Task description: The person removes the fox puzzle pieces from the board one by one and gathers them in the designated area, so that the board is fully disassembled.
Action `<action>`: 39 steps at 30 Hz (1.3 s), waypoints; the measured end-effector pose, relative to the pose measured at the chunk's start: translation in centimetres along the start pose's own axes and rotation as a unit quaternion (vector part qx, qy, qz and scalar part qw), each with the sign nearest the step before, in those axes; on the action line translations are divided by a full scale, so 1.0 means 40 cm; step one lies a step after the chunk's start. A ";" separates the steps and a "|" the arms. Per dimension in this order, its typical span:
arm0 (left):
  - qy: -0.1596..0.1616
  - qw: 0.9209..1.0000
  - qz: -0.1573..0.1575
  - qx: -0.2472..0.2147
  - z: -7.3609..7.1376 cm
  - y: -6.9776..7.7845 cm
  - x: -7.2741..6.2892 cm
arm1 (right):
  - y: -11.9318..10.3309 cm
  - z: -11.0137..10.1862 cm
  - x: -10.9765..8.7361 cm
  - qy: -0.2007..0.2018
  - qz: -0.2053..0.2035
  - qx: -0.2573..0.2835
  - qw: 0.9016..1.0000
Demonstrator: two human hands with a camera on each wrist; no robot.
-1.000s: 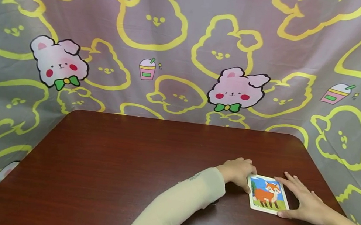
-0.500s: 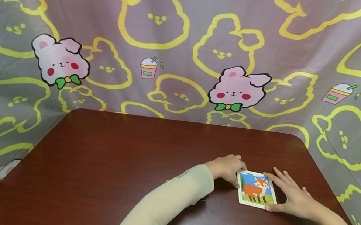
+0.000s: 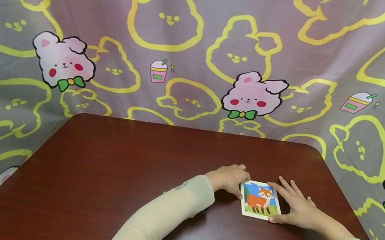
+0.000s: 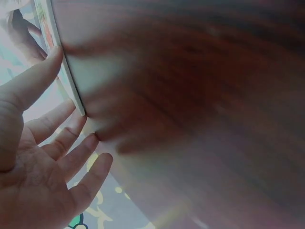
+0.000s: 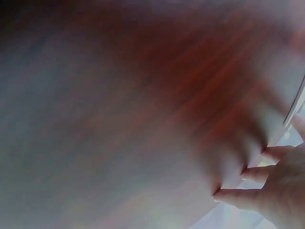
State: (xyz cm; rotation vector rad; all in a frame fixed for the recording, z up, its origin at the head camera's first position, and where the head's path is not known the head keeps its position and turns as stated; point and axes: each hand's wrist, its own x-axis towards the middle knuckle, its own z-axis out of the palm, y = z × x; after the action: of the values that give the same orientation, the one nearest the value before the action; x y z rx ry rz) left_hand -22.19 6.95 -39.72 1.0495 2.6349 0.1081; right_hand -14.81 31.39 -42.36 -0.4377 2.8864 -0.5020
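Head view. A square picture card (image 3: 257,207), white-bordered and printed with an orange fox against blue sky and green grass, lies level or nearly so over the right-hand half of the dark red-brown tabletop (image 3: 120,159), the fox upright as the wearer sees it. It sits between the two hands. The left hand (image 3: 227,178) grips the card's left side, fingers bent at the far corner and thumb lower on the edge. The right hand (image 3: 299,210) grips the opposite side, index finger at the far corner and thumb at the near one; its other fingers spread away from the card. Both forearms wear pale sleeves (image 3: 160,215). Behind hangs a grey cloth (image 3: 195,29) patterned with yellow outlines, pink rabbit heads and cups.

Left wrist view. The left thumb presses the card's pale edge, with fingers at the corner beyond; the last two fingers are fanned apart from it. Part of the right hand shows past the card.

Right wrist view. The card's edge appears at the right border, a right-hand finger against it. Three further fingers extend over the tabletop; blur hides whether they touch. This grip is largely outside the frame.
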 end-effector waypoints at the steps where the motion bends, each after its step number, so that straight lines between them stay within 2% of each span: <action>1: 0.000 1.000 0.002 0.001 0.000 -0.004 -0.003 | -0.005 0.002 0.003 0.001 -0.003 -0.001 1.000; 11: -0.001 1.000 0.004 -0.001 -0.006 -0.055 -0.052 | -0.054 0.014 0.046 0.018 -0.064 0.000 0.998; 22: -0.002 1.000 0.006 -0.003 -0.002 -0.106 -0.090 | -0.110 0.024 0.084 0.017 -0.087 -0.014 0.996; 30: 0.007 1.000 -0.006 0.002 0.001 -0.131 -0.114 | -0.150 0.030 0.106 0.042 -0.106 -0.050 0.992; 39: 0.012 1.000 -0.016 -0.018 0.014 -0.178 -0.181 | -0.212 0.054 0.128 0.022 -0.118 -0.053 0.991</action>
State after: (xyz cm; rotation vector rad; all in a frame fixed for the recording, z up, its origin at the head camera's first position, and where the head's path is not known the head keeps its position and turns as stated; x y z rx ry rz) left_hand -21.73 -3.22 -39.71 0.9993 2.6603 0.1625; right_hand -16.97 21.52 -41.99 -0.8018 2.9274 -0.3982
